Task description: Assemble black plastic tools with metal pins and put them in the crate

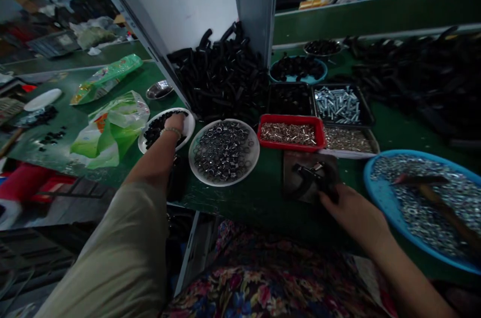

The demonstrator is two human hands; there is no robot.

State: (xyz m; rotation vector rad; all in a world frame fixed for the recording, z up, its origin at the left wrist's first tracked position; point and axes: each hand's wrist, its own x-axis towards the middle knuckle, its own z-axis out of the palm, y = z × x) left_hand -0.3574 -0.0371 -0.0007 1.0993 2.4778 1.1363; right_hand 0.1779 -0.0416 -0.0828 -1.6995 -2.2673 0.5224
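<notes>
My left hand (175, 123) reaches into a white plate (191, 126) of small black parts (153, 131); its fingertips are hidden, so I cannot tell whether it grips any. My right hand (340, 200) is closed on a black curved handle-like part (325, 178) with shiny metal at its middle, over a flat dark metal plate (291, 163). Between my hands stands a round white tray (256, 150) of shiny metal rings (223, 152). Beyond the metal plate is a red tray (259, 140) of small copper-coloured rivet-like pieces (287, 133).
Black curved parts (225, 72) are heaped against a white upright panel (188, 2). A black tray of silvery bolts (338, 102) lies beyond the red tray. On the right, a blue basin (370, 178) of small metal pieces holds a hammer (443, 205). Green plastic bags (116, 130) lie left.
</notes>
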